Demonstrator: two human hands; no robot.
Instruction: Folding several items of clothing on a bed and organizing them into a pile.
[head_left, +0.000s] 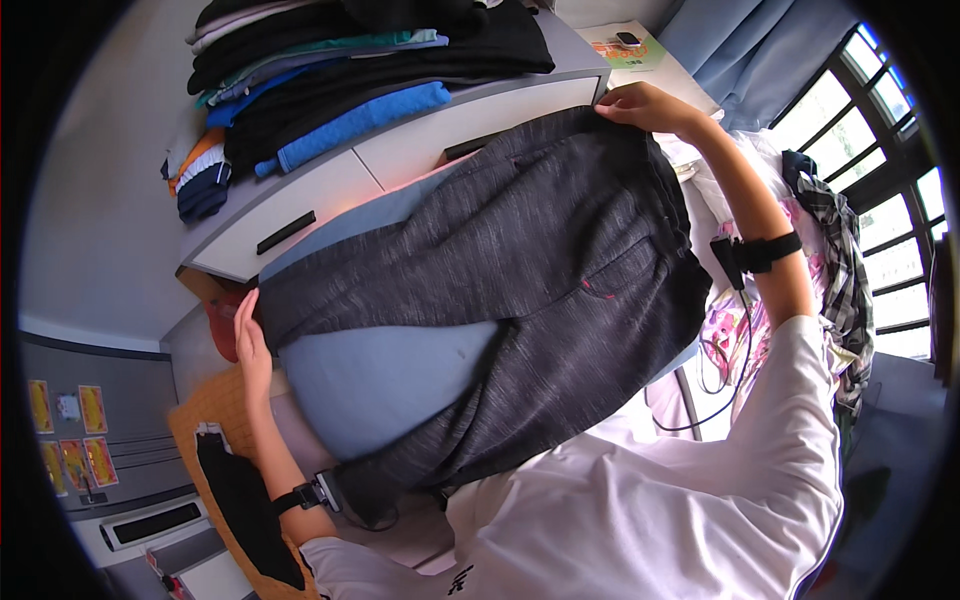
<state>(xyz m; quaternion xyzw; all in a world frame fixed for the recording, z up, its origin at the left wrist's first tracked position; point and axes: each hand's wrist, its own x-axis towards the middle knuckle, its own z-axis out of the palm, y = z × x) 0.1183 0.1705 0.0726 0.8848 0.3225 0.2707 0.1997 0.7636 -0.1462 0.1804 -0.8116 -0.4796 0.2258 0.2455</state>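
Note:
A pair of dark grey heathered trousers (525, 232) is spread before me, waistband to the right and legs to the left. Beneath it shows a blue padded surface (390, 382), bare between the two legs. My right hand (641, 109) pinches the far corner of the waistband. At the cuff of the far leg, my left hand (253, 349) lies flat with straight fingers against the fabric edge. The near leg slants down toward my left forearm, its cuff close to the wrist strap device (324, 491). Red stitching marks the pocket.
Folded clothes (352, 67) are stacked on a white drawer cabinet (300, 202) along the far side. Floral bedding (731, 322) and a plaid garment (832, 225) lie at right by the barred window. A cable (739, 397) hangs from my right arm strap. Black cloth (240, 502) rests at lower left.

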